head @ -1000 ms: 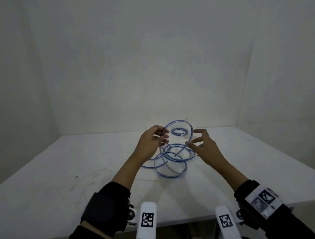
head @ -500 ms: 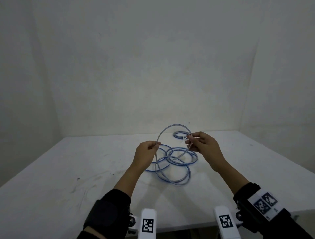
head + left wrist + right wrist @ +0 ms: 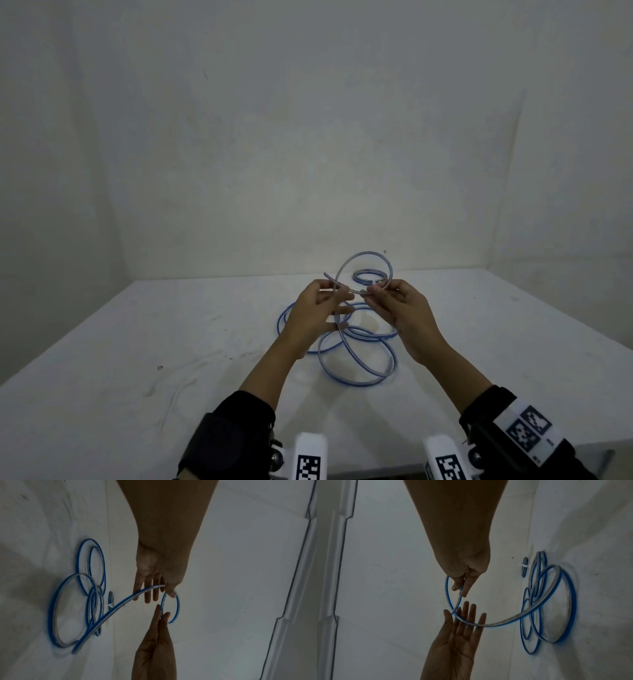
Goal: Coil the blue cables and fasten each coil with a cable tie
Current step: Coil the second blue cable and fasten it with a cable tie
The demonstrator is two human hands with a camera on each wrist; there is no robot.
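Head view: one coil (image 3: pixel 357 276) lies tied by the surface's (image 3: pixel 137 342) far edge; left hand (image 3: pixel 315 315) and right hand (image 3: pixel 407 308) pinch the loose cable's (image 3: pixel 366 253) first loop.

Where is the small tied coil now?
In the head view, the tied coil lies far back on the table, just behind the loose cable, slightly right of centre.

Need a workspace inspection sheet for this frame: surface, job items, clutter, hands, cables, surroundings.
Surface: white table, scuffed.
Job's things: blue cable in loose overlapping loops on the table, one loop held up off it; small tied coil with a white cable tie at the far side.
Clutter: nothing seen.
Grippers: left hand and right hand each pinch the raised loop.
Cables: nothing seen besides the blue ones.
Surroundings: bare white walls.
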